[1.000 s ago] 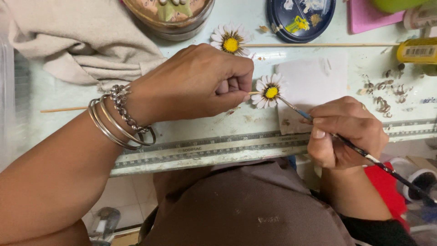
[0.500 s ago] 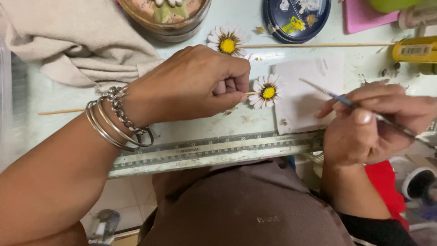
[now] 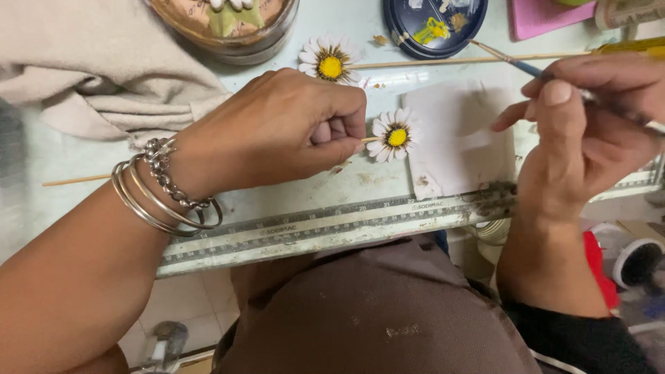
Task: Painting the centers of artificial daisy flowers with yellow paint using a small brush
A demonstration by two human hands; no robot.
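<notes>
Fingers [image 3: 343, 131] of the left hand [image 3: 277, 135] are curled shut around a thin wooden stick, pinching it just behind a small white daisy with a yellow centre [image 3: 395, 136]; the flower sits at the stick's tip, just over the left edge of a pale square sheet [image 3: 464, 149] on the table [image 3: 41, 159]. The stick's far end [image 3: 76, 180] shows beyond the wrist, which carries several silver bracelets [image 3: 163, 197]. The right hand [image 3: 589, 131] is raised to the right of the sheet, its fingers closed on a fine paintbrush [image 3: 523, 66] whose tip points up and left, well apart from the held flower. A second daisy [image 3: 330, 64] lies on the table above the left hand, on its own long stick [image 3: 471, 61]. Beyond it stand a dark round dish with dabs of paint [image 3: 435, 24] and a glass bowl [image 3: 228, 31]. A beige cloth [image 3: 90, 76] lies to the left, and a metal ruler [image 3: 332, 225] runs along the table's near edge.
</notes>
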